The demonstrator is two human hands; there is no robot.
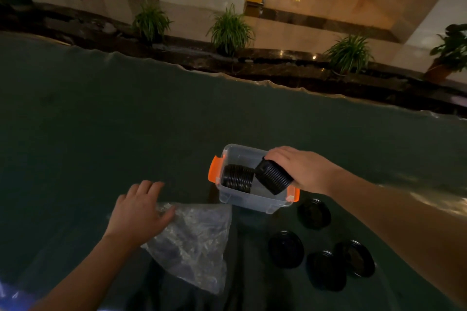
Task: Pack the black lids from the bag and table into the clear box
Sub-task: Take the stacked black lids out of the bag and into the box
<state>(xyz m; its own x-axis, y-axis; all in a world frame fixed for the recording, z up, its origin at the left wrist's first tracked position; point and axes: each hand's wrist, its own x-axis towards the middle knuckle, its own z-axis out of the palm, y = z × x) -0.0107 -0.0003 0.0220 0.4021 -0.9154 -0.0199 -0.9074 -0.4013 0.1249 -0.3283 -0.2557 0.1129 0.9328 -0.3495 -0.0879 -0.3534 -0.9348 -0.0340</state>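
Observation:
A clear box (pixel 246 203) with orange latches stands on the dark green table. Inside it, at the left, a row of black lids (pixel 237 179) stands on edge. My right hand (pixel 300 169) grips a stack of black lids (pixel 274 177), tilted over the box's right half. My left hand (pixel 137 209) rests flat, fingers spread, on the upper left corner of a crumpled clear plastic bag (pixel 194 242) lying in front of the box. Several loose black lids lie flat on the table to the right: one (pixel 314 213) by the box, others (pixel 286 249), (pixel 326 270) nearer me.
The table's far edge (pixel 227 74) runs diagonally across the view, with a dark ledge and potted plants (pixel 230 30) beyond. The green tabletop (pixel 101 134) stretches wide to the left and behind the box.

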